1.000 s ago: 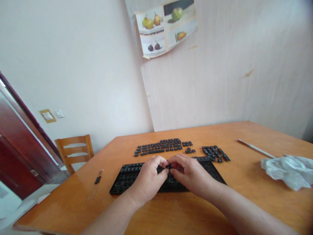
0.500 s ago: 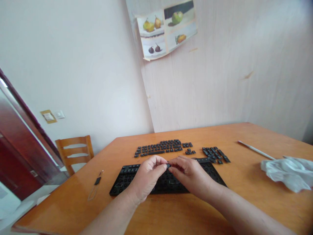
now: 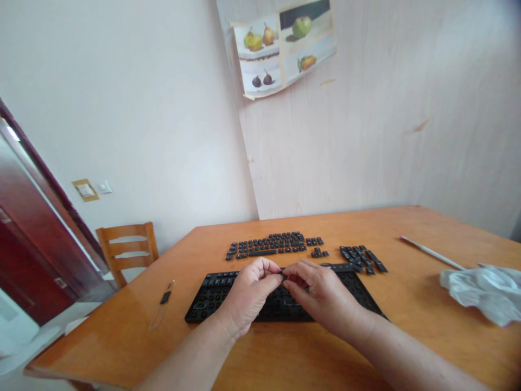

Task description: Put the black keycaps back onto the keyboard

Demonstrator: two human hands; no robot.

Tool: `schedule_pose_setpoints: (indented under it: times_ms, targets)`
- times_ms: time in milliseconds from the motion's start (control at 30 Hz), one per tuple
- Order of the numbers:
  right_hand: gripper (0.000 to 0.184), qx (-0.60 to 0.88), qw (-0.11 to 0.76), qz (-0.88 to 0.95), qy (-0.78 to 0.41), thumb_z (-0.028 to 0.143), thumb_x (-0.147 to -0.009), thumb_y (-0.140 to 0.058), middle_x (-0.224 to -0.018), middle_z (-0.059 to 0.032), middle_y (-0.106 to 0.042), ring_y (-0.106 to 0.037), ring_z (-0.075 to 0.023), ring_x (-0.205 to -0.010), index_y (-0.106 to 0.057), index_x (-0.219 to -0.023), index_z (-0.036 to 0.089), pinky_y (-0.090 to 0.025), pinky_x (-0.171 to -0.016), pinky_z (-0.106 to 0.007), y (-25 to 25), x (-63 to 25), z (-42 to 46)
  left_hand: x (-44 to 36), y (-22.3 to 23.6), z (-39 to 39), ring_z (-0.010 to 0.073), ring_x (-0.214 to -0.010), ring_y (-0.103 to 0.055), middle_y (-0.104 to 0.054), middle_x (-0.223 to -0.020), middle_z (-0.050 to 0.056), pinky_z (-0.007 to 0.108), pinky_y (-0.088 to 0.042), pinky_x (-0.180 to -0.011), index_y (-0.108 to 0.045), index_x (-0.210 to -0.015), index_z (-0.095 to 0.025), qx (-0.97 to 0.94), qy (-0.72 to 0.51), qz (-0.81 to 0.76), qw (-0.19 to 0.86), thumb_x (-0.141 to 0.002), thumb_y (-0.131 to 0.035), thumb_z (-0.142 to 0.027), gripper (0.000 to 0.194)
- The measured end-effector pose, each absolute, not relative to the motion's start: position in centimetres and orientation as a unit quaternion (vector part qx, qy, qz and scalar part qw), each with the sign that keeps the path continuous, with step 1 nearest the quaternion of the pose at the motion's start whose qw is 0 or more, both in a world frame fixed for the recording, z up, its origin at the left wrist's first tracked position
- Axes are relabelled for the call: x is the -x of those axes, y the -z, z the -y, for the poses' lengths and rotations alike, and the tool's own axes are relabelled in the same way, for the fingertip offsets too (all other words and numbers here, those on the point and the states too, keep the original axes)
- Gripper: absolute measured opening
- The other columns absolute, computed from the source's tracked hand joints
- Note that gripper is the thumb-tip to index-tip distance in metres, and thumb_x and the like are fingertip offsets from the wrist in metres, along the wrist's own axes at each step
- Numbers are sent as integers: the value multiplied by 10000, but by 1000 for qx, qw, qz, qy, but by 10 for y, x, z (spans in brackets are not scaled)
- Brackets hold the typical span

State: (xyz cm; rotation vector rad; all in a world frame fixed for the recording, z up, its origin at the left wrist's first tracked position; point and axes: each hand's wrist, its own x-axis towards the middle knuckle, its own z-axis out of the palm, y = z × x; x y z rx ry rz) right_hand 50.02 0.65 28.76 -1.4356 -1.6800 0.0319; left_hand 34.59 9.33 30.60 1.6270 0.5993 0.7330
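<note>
Between the fingertips of my left hand (image 3: 254,290) and my right hand (image 3: 319,288) is a small black keycap (image 3: 284,277), mostly hidden by the fingers. Both hands are closed in a pinch and meet above the middle of a black keyboard (image 3: 268,310). Most of the keyboard's visible area is bare of caps, with some keys in place along its top left row. Behind it lie loose black keycaps (image 3: 262,244) laid out in rows, a small group of keycaps (image 3: 319,253) beside them, and number-pad keycaps (image 3: 360,256) further right.
A wire keycap puller with a black grip (image 3: 165,297) lies on the wooden table (image 3: 134,336) at left. To the right are a thin white stick (image 3: 431,252) and a crumpled plastic bag (image 3: 484,290). A wooden chair (image 3: 128,247) stands beyond the left edge.
The view has shifted slightly, so the scene sits a little further right. Both hands stay together over the keyboard, and the keycap appears turned a little between the fingertips.
</note>
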Motion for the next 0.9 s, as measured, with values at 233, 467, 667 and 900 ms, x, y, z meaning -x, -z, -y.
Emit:
schedule_pose_setpoints:
  times_ms: [233,467,667,900]
  targets:
    - [81,598,430,676,3,211,-854,-580,-777,-9,-627,-578,-138,-693,-629,-916,198,-426,-640,-257,-286,-507,-5,-336,-310,-105,161,-879,-604,-676,-888,30,281,-438,-833,-612,-1003,-170,-714,-332,-271,554,-838,-645,-363,256]
    - [82,633,389,669,7,246,-867,-561,-815,-19,-641,-595,-152,-718,-632,-896,215,-445,-669,-280,-283,-516,-8,-294,-319,-187,177,-874,-620,-702,-833,45,314,-434,-901,-664,-837,-162,-670,-523,-322,417,-816,-627,-484,324]
    - [118,646,355,676,6,285,-881,-553,-860,-29,-632,-604,-166,-750,-653,-913,231,-463,-691,-300,-278,-524,-11,-267,-294,-240,185,-820,-640,-699,-793,53,316,-465,-851,-656,-843,-150,-598,-618,-371,349,-802,-609,-547,401]
    - [163,649,348,676,17,333,-895,-546,-920,-52,-627,-598,-180,-807,-667,-935,231,-477,-713,-312,-271,-534,-15,-258,-270,-251,240,-882,-667,-730,-867,101,339,-474,-836,-677,-855,-170,-700,-517,-399,288,-873,-453,-605,490]
